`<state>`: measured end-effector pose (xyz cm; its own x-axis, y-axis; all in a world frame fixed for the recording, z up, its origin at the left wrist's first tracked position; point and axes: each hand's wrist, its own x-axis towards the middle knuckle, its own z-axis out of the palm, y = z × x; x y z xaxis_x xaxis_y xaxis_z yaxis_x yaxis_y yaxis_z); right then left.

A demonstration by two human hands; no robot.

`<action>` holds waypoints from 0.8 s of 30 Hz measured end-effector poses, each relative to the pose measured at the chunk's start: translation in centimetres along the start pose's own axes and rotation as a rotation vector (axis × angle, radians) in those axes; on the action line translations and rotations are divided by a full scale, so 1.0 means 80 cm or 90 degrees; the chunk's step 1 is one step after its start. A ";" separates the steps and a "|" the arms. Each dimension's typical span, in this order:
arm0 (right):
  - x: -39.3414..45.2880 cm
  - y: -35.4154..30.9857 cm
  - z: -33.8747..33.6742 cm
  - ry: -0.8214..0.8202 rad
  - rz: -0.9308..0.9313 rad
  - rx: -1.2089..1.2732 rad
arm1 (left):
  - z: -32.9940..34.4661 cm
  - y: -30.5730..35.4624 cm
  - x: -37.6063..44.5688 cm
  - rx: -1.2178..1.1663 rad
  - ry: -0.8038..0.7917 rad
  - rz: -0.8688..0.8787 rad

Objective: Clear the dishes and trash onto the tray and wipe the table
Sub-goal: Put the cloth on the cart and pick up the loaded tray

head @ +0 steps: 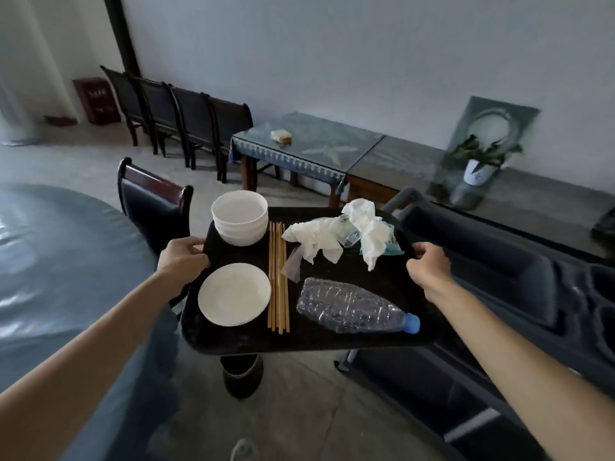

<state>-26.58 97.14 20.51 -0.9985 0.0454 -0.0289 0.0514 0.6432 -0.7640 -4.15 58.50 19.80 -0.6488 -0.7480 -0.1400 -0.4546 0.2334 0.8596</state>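
I hold a black tray (309, 341) in the air over the floor. My left hand (181, 257) grips its left rim and my right hand (429, 264) grips its right rim. On the tray stand stacked white bowls (240, 216) at the far left and a white plate (234, 294) in front of them. Several wooden chopsticks (278, 277) lie down the middle. Crumpled white tissues (336, 237) with a bit of clear plastic lie at the far right, and a crushed clear bottle (352, 306) with a blue cap lies near me.
A round table with a grey-blue cloth (50, 261) is at my left, with a dark chair (153, 204) beside it. A dark service cart (519, 287) stands at my right. A side table (309, 144), a row of chairs (179, 108) and a potted plant (479, 161) line the wall.
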 end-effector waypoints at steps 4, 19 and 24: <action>0.032 0.040 -0.063 0.055 0.057 0.016 | 0.074 0.065 0.028 0.018 -0.072 0.045; 0.226 0.169 -0.178 0.211 0.246 0.073 | 0.396 0.256 0.166 0.085 -0.258 0.131; 0.285 0.192 -0.206 0.238 0.293 0.145 | 0.491 0.309 0.201 0.104 -0.297 0.129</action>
<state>-48.30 120.65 18.71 -0.8001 0.5687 -0.1910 0.4277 0.3174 -0.8464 -49.82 76.67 19.51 -0.9187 -0.3314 -0.2150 -0.3573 0.4651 0.8099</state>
